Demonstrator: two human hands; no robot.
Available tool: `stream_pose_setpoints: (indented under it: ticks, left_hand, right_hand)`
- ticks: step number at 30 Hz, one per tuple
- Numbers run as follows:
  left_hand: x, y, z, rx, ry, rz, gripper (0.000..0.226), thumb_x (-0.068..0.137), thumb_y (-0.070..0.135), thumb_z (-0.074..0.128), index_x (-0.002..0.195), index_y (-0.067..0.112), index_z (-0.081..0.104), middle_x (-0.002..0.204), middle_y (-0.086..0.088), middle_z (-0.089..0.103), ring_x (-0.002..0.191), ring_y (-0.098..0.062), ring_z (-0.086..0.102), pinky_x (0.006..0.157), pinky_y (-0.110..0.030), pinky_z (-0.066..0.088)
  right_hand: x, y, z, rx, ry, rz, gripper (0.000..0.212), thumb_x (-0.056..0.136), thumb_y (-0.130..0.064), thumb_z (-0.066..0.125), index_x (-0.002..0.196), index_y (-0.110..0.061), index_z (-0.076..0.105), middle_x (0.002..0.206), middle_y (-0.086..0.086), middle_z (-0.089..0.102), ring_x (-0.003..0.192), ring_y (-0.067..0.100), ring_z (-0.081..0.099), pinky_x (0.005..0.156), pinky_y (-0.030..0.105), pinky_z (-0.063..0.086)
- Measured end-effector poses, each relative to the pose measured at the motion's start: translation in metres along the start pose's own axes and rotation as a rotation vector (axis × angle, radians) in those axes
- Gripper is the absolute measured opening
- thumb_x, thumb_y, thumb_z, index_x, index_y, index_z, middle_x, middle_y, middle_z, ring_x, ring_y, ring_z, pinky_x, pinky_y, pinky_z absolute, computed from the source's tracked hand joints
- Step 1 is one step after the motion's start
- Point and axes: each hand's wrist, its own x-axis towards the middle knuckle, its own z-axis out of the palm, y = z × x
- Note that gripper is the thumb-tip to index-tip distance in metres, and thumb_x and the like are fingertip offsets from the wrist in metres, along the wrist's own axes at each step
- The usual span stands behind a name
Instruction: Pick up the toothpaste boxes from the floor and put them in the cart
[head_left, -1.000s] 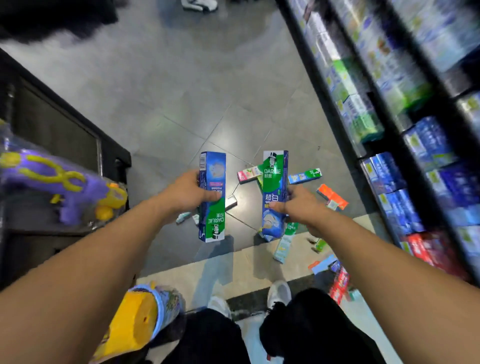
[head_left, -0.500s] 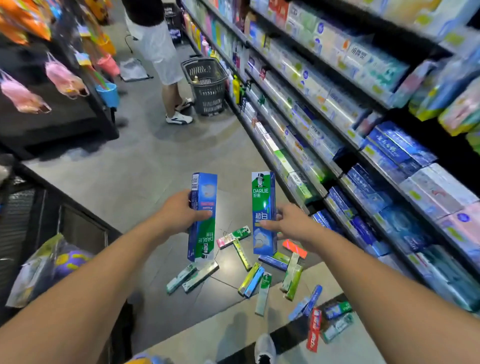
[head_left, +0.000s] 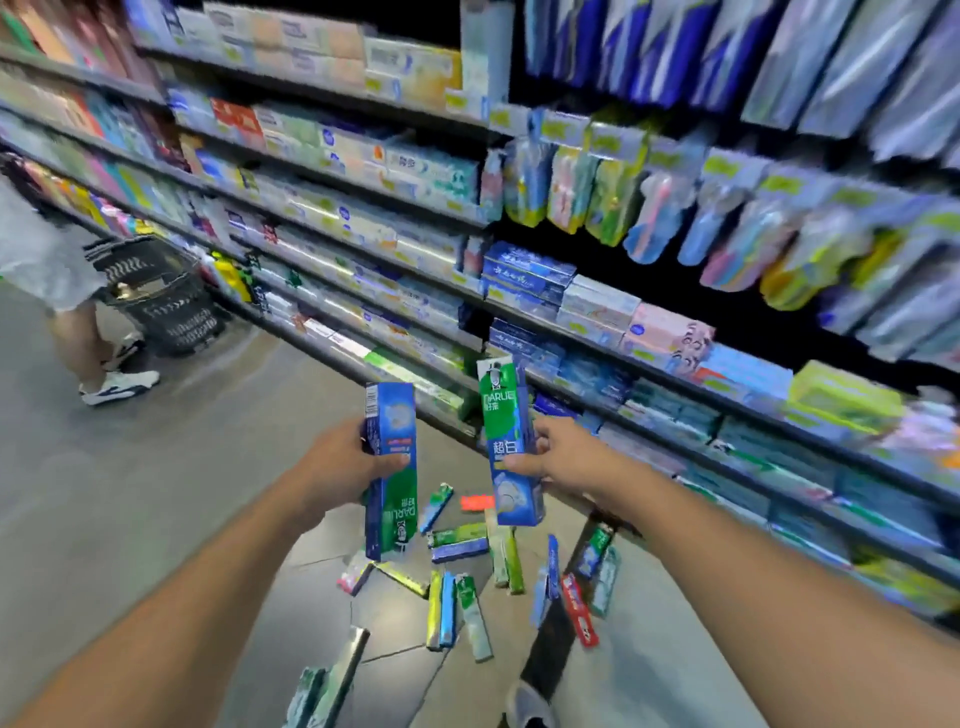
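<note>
Two toothpaste boxes are held up in front of us in the head view, one in each of our hands. Our left hand (head_left: 343, 467) grips a blue and green box (head_left: 390, 470) around its middle, thumb across the front, with the box upright and its printing upside down. Our right hand (head_left: 563, 457) grips a green and blue box (head_left: 509, 441) the same way, upright, its green end on top. The two boxes stand side by side, a little apart, both well above the floor (head_left: 130, 493).

Below them, many more toothpaste boxes (head_left: 457, 603) lie scattered on the grey floor tiles, some touching, some apart. Blurred store shelves (head_left: 597, 322) packed with boxes and hanging packs fill the right and top. At far left another person's legs (head_left: 78, 332) stand beside a dark shopping basket (head_left: 161, 301). No cart shows in this view.
</note>
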Motion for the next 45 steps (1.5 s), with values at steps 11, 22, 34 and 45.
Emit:
stream_pose_setpoints:
  ticks: [11,22,34,45]
  left_hand:
    - [0.008,0.099,0.173,0.354,-0.411,0.281,0.041,0.077,0.04,0.081,0.104,0.018,0.06,0.098,-0.009,0.073,0.087,-0.027,0.073,0.072,-0.054,0.061]
    - [-0.064,0.203,0.463,0.64,-0.675,0.485,0.035,0.085,0.037,0.076,0.107,0.021,0.054,0.106,-0.003,0.068,0.094,-0.025,0.067,0.085,-0.05,0.057]
    - [-0.185,0.277,0.748,0.799,-1.003,0.71,0.033,0.077,0.041,0.078,0.101,0.025,0.061,0.095,0.003,0.072,0.09,-0.021,0.07,0.084,-0.05,0.057]
    - [-0.227,0.31,0.954,0.93,-1.24,0.818,0.027,0.079,0.029,0.08,0.099,0.024,0.062,0.101,0.004,0.072,0.09,-0.012,0.069,0.082,-0.034,0.056]
  right_hand:
    - [-0.16,0.118,-0.102,0.274,0.467,0.116,0.014,0.086,-0.016,0.075,0.098,-0.016,0.067,0.095,0.009,0.073,0.084,0.02,0.069,0.079,0.04,0.055]
    - [-0.378,0.275,-0.236,0.493,0.846,0.225,0.022,0.09,-0.019,0.071,0.11,-0.012,0.067,0.107,0.007,0.075,0.085,0.01,0.071,0.059,0.017,0.052]
    - [-0.582,0.42,-0.327,0.719,1.203,0.301,0.012,0.09,-0.019,0.071,0.102,-0.018,0.067,0.112,0.012,0.072,0.101,0.027,0.07,0.091,0.045,0.056]
    - [-0.656,0.515,-0.399,0.815,1.43,0.515,0.03,0.085,-0.018,0.077,0.11,-0.004,0.066,0.105,0.015,0.073,0.084,0.022,0.07,0.077,0.037,0.06]
